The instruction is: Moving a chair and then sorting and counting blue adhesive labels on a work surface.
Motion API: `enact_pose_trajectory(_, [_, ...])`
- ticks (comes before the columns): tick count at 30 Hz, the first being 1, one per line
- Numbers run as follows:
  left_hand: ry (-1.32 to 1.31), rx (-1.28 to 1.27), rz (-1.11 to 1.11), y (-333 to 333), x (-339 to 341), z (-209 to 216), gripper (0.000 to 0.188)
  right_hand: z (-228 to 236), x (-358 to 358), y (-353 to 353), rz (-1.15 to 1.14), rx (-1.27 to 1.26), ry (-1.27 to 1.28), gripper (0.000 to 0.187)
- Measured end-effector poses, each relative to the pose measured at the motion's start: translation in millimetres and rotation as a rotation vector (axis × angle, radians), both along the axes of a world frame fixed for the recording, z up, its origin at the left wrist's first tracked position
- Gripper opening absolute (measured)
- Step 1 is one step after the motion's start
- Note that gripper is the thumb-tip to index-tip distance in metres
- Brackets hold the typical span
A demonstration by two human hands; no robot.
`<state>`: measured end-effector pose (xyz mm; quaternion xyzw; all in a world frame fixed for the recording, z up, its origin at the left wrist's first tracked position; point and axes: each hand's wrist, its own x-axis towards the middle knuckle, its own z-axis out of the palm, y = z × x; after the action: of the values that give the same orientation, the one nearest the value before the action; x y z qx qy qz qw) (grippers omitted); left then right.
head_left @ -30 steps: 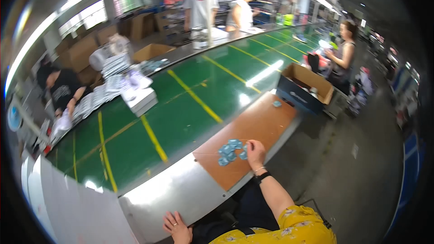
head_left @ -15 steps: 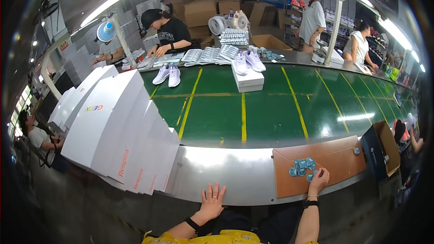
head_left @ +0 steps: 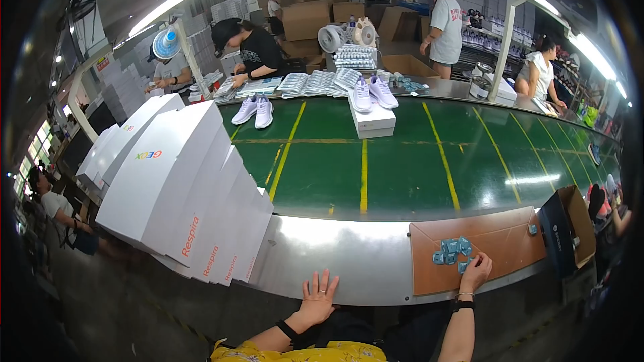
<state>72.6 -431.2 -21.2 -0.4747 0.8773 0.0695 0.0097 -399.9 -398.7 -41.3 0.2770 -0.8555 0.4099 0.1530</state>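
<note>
My left hand (head_left: pixel 316 302) rests flat with fingers spread on the near edge of the metal worktop (head_left: pixel 315 255); a ring and a dark wristband show on it. On the right, my right hand (head_left: pixel 477 272) is bent over a brown board (head_left: pixel 510 248), its thumb and fingers drawn together at the edge of a group of small teal packets (head_left: pixel 451 248). One packet seems to be at its fingertips, partly covered by them. Several packets lie loosely heaped just beyond, and a single teal packet (head_left: pixel 532 229) sits at the board's far right.
Tall stacked white shoeboxes (head_left: pixel 161 181) stand at left. Beyond the worktop runs a green conveyor belt (head_left: pixel 322 174) with lilac sneakers (head_left: pixel 255 111) and a white shoebox (head_left: pixel 373 123) bearing another pair. A dark open box (head_left: pixel 567 231) borders the board's right. A co-worker (head_left: pixel 251 50) bends over packages opposite.
The whole view has shifted slightly. My left hand stays flat in place, and my right hand remains at the packets with its fingers slightly moved. The standing person at the back has turned away.
</note>
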Motion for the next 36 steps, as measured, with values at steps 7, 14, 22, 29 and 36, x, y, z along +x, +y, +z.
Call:
enact_pose_trajectory(7, [0.013,0.004,-0.003,0.5,0.5,-1.4,0.106,10.0,6.3,0.0,0.0,-0.046,-0.03,0.013])
enact_pose_trajectory(14, [0.017,0.028,-0.006,0.6,-3.0,1.8,0.106,5.4,0.7,3.0,-0.001,-0.076,-0.055,0.013])
enact_pose_trajectory(22, [0.003,0.017,-0.016,1.8,-6.9,3.3,0.106,9.9,-2.2,0.6,0.011,-0.087,-0.017,0.012])
enact_pose_trajectory(29, [-0.009,0.015,-0.016,1.8,-9.0,5.3,0.106,6.6,-5.2,1.9,-0.003,-0.094,-0.02,0.011])
enact_pose_trajectory(36, [-0.003,0.004,-0.018,0.7,-9.7,5.4,0.107,8.1,-3.5,3.1,-0.018,-0.066,-0.015,0.011])
